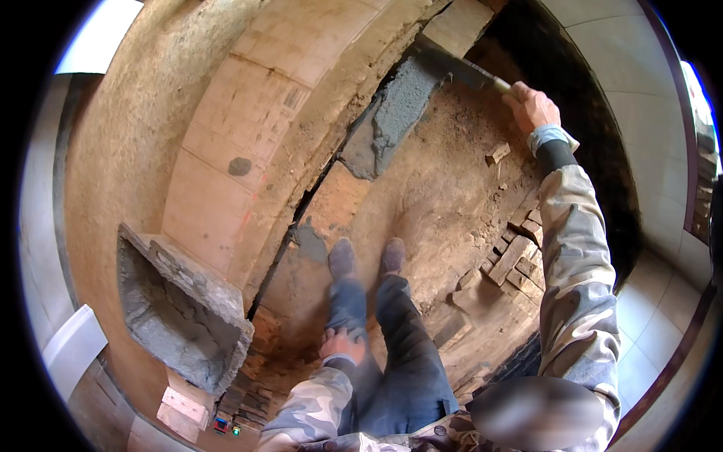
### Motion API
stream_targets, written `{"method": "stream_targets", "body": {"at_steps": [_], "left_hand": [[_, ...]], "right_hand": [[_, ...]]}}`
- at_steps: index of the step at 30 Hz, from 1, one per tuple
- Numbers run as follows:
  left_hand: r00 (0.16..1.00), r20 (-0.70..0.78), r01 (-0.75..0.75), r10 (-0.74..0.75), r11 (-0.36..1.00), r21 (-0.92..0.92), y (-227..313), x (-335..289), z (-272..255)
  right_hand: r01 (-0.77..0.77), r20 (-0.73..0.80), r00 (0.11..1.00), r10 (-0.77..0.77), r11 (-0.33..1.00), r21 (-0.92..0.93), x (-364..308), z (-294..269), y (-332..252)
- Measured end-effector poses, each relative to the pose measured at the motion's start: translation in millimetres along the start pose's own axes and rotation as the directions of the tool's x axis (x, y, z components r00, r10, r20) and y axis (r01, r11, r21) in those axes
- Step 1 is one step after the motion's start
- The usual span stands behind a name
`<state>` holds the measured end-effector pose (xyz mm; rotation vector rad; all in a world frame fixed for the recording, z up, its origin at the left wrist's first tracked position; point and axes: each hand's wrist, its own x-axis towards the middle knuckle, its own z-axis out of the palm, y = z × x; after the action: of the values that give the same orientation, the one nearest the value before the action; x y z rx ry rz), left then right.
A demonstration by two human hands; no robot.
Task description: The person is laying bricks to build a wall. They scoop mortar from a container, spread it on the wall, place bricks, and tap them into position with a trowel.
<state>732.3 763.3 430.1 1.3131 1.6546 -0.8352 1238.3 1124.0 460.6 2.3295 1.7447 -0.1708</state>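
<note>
My right hand (533, 108) reaches far out to the upper right, closed around the handle of a trowel (461, 69). The trowel's dark blade lies at the far end of a strip of wet grey mortar (407, 102), spread along a low course of blocks. Just beyond the blade sits a pale block (458, 26). My left hand (342, 345) rests on my left leg near the knee, holding nothing, its fingers laid over the trouser cloth.
A mortar-crusted trough (188, 316) stands at the lower left. Loose bricks (516, 260) are heaped on the dirt at the right, with a brick piece (498, 154) farther off. Large flat boards (248, 113) lie along the left. A dark gap runs beside the right wall (640, 120).
</note>
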Motion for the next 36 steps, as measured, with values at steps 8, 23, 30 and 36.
{"method": "stream_targets", "body": {"at_steps": [8,23,30,36], "left_hand": [[1.0,0.003,0.008,-0.008,1.0,0.004,-2,4,0],[0.994,-0.038,-0.104,0.104,0.994,0.013,-35,7,-5],[0.995,0.044,-0.095,0.092,0.994,0.059,-35,5,-12],[0.993,0.063,-0.102,0.102,0.995,-0.007,-29,3,-21]], "right_hand": [[-0.01,-0.356,0.931,0.083,0.979,0.204,-53,53,-6],[-0.408,0.588,0.782,0.21,-0.54,0.736,-94,228,-171],[-0.574,0.58,0.805,0.123,-0.088,0.814,-254,309,-221],[-0.586,0.549,0.784,0.29,0.054,0.808,-299,292,-210]]}}
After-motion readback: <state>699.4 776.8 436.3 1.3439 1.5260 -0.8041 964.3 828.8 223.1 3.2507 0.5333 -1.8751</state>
